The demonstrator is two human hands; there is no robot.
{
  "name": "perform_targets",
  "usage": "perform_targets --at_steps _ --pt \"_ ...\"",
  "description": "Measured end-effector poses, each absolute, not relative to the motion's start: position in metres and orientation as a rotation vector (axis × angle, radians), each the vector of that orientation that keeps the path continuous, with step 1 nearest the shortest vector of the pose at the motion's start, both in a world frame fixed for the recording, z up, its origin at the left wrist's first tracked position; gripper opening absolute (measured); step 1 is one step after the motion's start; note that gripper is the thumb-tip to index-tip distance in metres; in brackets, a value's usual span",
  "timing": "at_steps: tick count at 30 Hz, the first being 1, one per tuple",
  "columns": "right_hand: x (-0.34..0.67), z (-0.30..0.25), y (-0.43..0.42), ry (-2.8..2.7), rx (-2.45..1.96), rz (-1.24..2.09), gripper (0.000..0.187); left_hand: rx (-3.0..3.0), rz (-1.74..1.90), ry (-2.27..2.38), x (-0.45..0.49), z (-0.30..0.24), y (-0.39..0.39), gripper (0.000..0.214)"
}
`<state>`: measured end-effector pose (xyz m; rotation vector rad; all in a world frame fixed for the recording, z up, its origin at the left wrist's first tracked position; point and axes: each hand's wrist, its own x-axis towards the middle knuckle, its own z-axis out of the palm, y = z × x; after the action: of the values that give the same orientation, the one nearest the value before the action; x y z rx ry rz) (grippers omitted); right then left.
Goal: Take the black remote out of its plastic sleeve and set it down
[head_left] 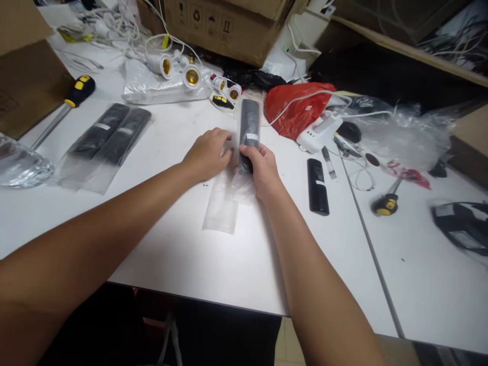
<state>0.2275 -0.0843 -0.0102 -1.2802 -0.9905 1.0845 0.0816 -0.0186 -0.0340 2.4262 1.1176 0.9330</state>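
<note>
My right hand (262, 170) grips the near end of a long black remote-like device (249, 127) that points away from me over the white table (183, 254). My left hand (209, 152) pinches the mouth of a clear plastic sleeve (223, 203), which lies flat beneath both hands and runs toward me. The device's near end sits at the sleeve's opening. Two more black devices in clear sleeves (109, 134) lie to the left. One bare black device (317, 185) lies to the right.
A yellow-handled screwdriver (64, 109) lies far left, a smaller one (387, 203) at the right. White lamp sockets (179, 71), cables and a cardboard box (229, 25) crowd the back. A red plastic bag (297, 109) and a white adapter (318, 133) lie right of my hands.
</note>
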Motion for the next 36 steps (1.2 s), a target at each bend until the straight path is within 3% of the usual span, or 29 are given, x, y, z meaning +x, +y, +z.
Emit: perform_targets --at_steps 8,19,25,31,36 --pt "0.219 -0.008 -0.092 -1.111 -1.278 1.105 0.029 2.535 0.838 1.017 0.080 -0.033 -0.023 0.020" --pt "0.212 -0.007 -0.099 -1.091 -1.226 1.260 0.025 2.423 0.885 1.186 0.069 -0.037 -0.003 0.024" --pt "0.208 -0.005 -0.103 -1.096 -1.190 1.290 0.025 2.102 1.190 1.148 0.068 -0.034 0.006 0.010" --pt "0.202 0.000 -0.108 -1.194 -1.149 1.382 0.031 1.332 1.328 0.957 0.076 -0.025 0.007 0.053" --pt "0.206 0.002 -0.110 -1.199 -1.128 1.481 0.033 1.138 1.296 0.973 0.077 -0.026 0.013 0.054"
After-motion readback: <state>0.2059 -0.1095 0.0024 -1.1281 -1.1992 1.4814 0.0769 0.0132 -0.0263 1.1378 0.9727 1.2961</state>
